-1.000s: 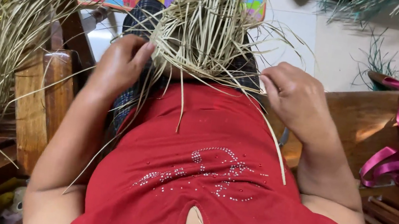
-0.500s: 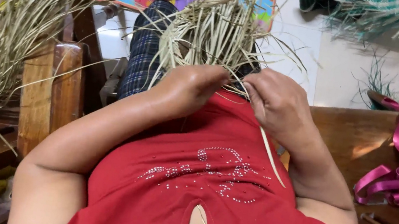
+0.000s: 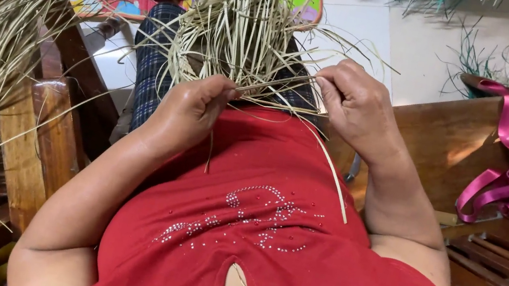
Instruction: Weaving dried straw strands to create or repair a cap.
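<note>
Both hands have closed in: our left hand (image 3: 194, 111) and right hand (image 3: 355, 105) pinch one pale dried straw strand (image 3: 275, 85); overpulling could snap it.

Soft daylight is filling the scene evenly — nothing is looking dim. The white floor tiles (image 3: 438, 50) are glaring slightly at top right, and a bright patch is falling on the wooden bench (image 3: 464, 141). Shadows are staying faint; straight lines are bending a little toward the edges.
</note>
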